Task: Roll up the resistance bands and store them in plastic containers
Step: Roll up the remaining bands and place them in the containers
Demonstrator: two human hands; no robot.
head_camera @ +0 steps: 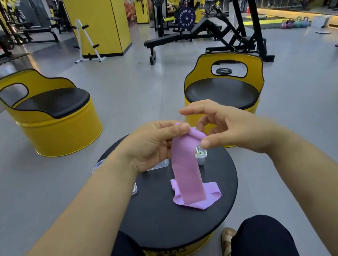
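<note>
A pink resistance band (187, 176) hangs from my hands down to the round black table (163, 222), where its lower end lies folded in a loose heap. My left hand (153, 146) pinches the band's top end between thumb and fingers. My right hand (228, 127) hovers at the rolled top edge, thumb and a finger touching it, the other fingers spread. Clear plastic containers (161, 165) stand on the far side of the table, mostly hidden behind my left hand. One container (200, 156) to the right holds a rolled greenish band.
Two yellow barrel chairs with black seats (49, 112) (222, 94) stand beyond the table on the grey gym floor. Benches, racks and kettlebells fill the background. My knees frame the table's near edge, with a foot in a sandal (227, 243) on the floor.
</note>
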